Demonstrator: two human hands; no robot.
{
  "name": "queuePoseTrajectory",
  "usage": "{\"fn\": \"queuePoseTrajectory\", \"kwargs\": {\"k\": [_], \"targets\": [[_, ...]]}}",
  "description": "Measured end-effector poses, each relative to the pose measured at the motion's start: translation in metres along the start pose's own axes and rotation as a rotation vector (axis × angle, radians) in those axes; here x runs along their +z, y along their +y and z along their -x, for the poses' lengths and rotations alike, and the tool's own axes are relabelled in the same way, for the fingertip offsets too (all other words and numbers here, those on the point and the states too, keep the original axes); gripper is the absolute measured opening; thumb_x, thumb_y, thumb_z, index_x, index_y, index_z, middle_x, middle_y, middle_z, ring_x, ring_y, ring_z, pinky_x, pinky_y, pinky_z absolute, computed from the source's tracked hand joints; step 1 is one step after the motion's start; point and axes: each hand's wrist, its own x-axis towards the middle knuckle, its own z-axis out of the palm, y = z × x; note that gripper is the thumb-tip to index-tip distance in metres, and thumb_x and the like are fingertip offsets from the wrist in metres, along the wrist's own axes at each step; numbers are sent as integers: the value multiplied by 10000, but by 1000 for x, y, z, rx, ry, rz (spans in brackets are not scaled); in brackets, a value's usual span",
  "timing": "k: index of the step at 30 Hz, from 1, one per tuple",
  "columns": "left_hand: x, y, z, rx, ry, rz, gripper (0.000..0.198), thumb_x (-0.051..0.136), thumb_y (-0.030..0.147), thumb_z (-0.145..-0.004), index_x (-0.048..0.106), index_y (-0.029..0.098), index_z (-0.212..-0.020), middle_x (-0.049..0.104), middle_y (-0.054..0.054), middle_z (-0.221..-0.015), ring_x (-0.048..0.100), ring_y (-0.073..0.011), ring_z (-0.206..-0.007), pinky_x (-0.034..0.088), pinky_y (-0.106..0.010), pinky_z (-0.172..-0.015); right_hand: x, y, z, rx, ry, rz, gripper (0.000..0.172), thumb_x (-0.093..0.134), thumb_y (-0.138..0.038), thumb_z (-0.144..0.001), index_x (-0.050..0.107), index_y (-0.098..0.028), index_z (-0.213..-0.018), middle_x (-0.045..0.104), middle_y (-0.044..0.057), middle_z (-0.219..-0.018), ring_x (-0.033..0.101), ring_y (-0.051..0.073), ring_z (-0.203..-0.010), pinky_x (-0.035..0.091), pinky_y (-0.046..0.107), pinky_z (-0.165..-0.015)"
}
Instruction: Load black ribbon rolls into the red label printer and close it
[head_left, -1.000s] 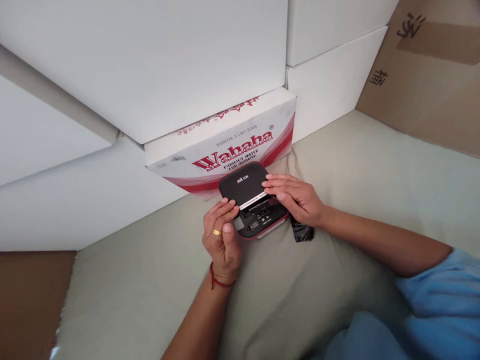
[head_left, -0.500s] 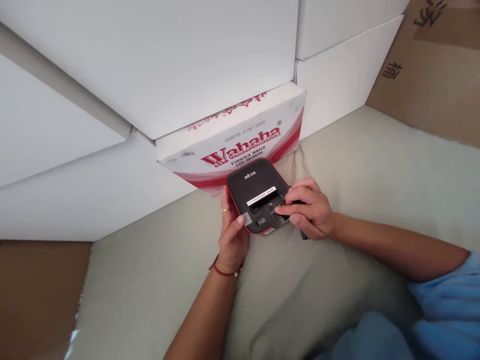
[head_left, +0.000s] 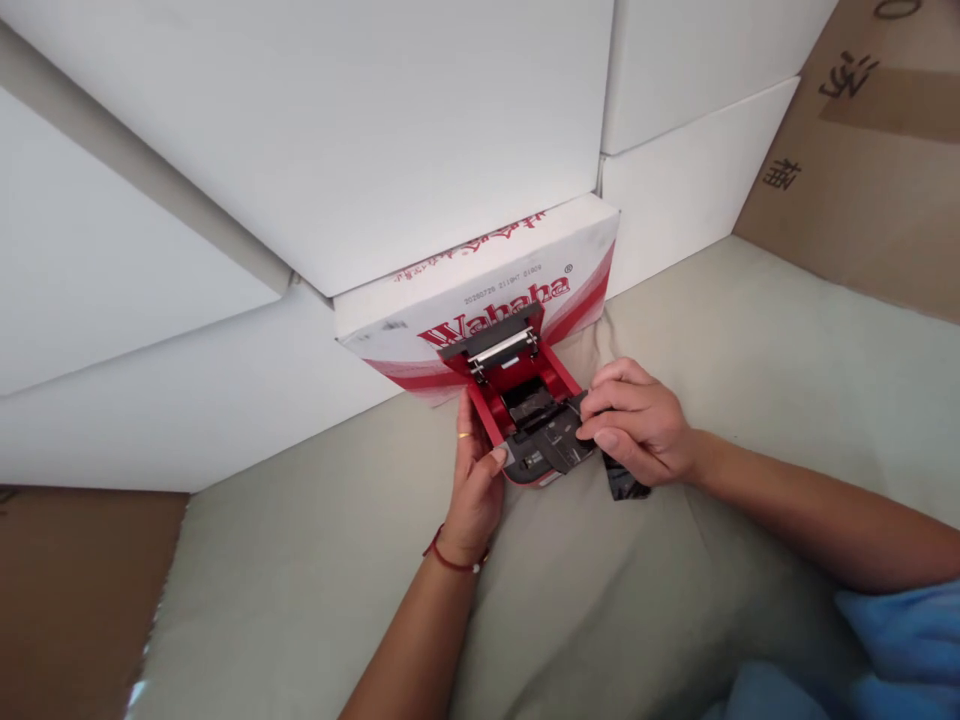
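A small black and red label printer [head_left: 491,415] is tilted up in front of me with its lid [head_left: 491,335] raised. Its red inside shows, with a silvery roller bar under the lid and a dark shiny piece in the bay. My left hand [head_left: 476,490] grips the printer's left side, thumb on the front corner, fingers along the edge. At the right front corner, my right hand [head_left: 641,420] has its fingers pinched together around a black glossy strip [head_left: 628,482], whose end hangs below the hand. Part of a dark strip also lies over the front panel.
A white and red Wahaha water carton [head_left: 585,290] stands right behind the printer, against stacked white boxes [head_left: 450,120]. Brown cardboard boxes stand at right [head_left: 870,170] and lower left [head_left: 82,600]. Wrinkled grey-green cloth [head_left: 315,560] covers the surface below.
The printer's lid has swung up from closed, exposing the red inside. More of the black strip now hangs below my right hand. The left hand keeps its grip.
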Motion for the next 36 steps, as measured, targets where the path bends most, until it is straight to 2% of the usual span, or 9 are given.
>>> {"fn": "queuePoseTrajectory", "kwargs": {"k": [4,7,10,13,17,24,28,33,36], "targets": [[4,-2,-1,23,15,83,962,848,570,-917,448,397,-1774,517,-63,-1849,511,-351,-1711,476,-490,-1393,-20,-1,-44,285,-105,-62,402,553,-372,-1189,823,-226,-929,839,61,-969,742,204,-885,585,361,-851],[4,-4,-3,30,12,92,957,856,568,-907,462,398,-1763,562,-65,-1811,540,-350,-1686,477,-499,-1388,-18,4,-86,492,-437,24,363,612,-320,-1150,834,-188,-895,837,41,-902,752,182,-824,529,311,-772],[2,-6,-6,29,24,110,950,878,556,-887,487,405,-1740,613,-64,-1762,590,-336,-1640,505,-486,-1358,-1,5,-121,517,-802,275,252,650,-142,-1062,883,-202,-985,887,53,-987,782,209,-882,480,307,-741],[0,-10,-8,42,15,88,931,874,575,-892,494,417,-1727,574,-54,-1797,535,-340,-1688,480,-495,-1380,22,-4,-139,479,-969,494,319,628,-98,-1050,911,-208,-1149,911,124,-1156,834,292,-1021,514,340,-741],[-2,-13,-9,59,15,59,979,876,614,-874,472,400,-1740,554,-69,-1811,490,-366,-1721,441,-522,-1413,44,-12,-144,462,-1078,553,368,568,-72,-1080,906,-152,-1201,902,192,-1217,857,351,-1108,618,407,-836],[-2,-14,-10,54,14,65,961,867,588,-889,468,392,-1740,556,-68,-1807,492,-355,-1719,445,-508,-1407,54,-5,-142,482,-1065,549,304,640,-47,-1037,879,-125,-1209,891,215,-1213,860,359,-1121,646,415,-872],[-1,-11,-10,73,21,78,961,889,565,-861,503,377,-1721,579,-69,-1785,521,-353,-1692,444,-501,-1404,21,-14,-137,537,-955,428,273,802,-74,-917,839,-169,-1171,891,145,-1152,844,299,-976,596,343,-761],[0,-11,-11,71,10,81,941,878,570,-882,499,377,-1722,589,-80,-1774,583,-356,-1636,503,-507,-1355,-73,-13,-112,563,-776,-160,165,823,-356,-967,806,-261,-1102,864,13,-1033,775,215,-857,566,312,-719],[-1,-12,-12,68,11,72,964,875,591,-874,484,378,-1728,597,-86,-1762,594,-363,-1623,541,-507,-1315,-115,8,-80,783,-833,-178,294,813,-510,-937,846,-269,-1102,873,20,-1021,783,240,-875,574,332,-753]]}}
